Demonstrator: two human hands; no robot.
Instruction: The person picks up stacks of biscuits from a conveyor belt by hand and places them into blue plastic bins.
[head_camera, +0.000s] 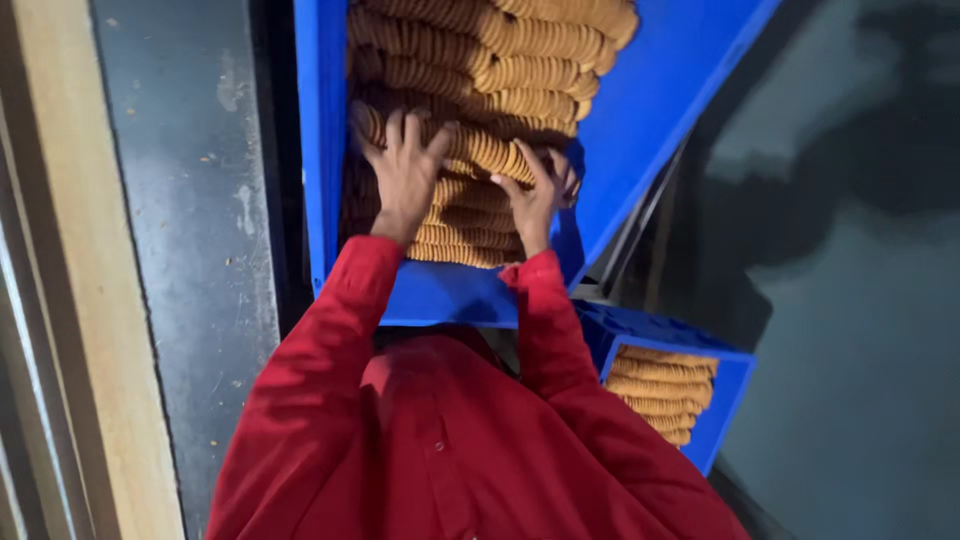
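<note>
Nearest to the camera is the person's red shirt (440, 440), which fills the lower middle of the view, and both red sleeves go up from it toward the hands.

Just to the right of the right sleeve, low in the picture, there is a small blue crate (725, 400). It holds short rows of brown round biscuits (660, 390) standing on edge, packed close together.

Further up, the two hands are inside a big blue crate (640, 110), which is tilted toward the person. Its near wall is just above the chest, between the two sleeves. This crate is full of long rows of biscuits (480, 50) of the same kind, lying one row over another.

The left hand (402, 175) is on the left side of the crate, with fingers spread wide and pressed flat on the end of one row of biscuits (480, 150). The right hand (540, 190) is at the other end of this same row, with fingers curved over it. So the row lies between the two palms, squeezed from both ends, near the middle of the big crate and on top of the lower rows. The grip of each hand is a pressing hold on this row, not a closed fist.

On the left, beyond the crate, there is a dark grey floor (190, 200) and a pale wooden beam (80, 250). On the right the floor is dark with shadows.
</note>
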